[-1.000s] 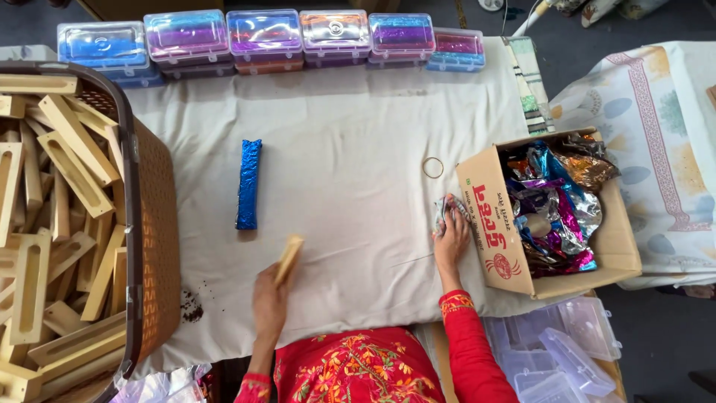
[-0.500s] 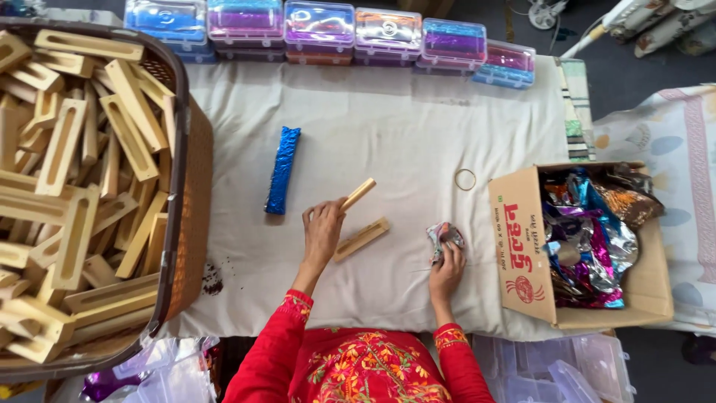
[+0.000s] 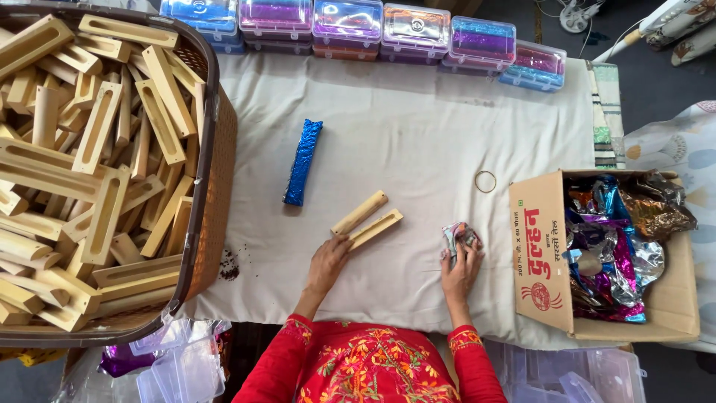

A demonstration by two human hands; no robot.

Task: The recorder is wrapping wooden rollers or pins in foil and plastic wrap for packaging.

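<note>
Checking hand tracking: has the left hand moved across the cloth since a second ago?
Yes. The left hand went from the cloth's near edge up toward the blue foil-wrapped bar and now touches two wooden pieces.

Left of our fingers we see a brown basket (image 3: 216, 172) heaped with wooden pieces (image 3: 97, 149). Ahead lie a blue foil-wrapped bar (image 3: 302, 163), a rubber band (image 3: 485, 181) and a row of clear plastic boxes (image 3: 373, 26) along the table (image 3: 418, 112).

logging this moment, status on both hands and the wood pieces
Left hand open, touching two wooden pieces on the cloth. Right hand pressing crumpled foil. Nothing between them.
</note>
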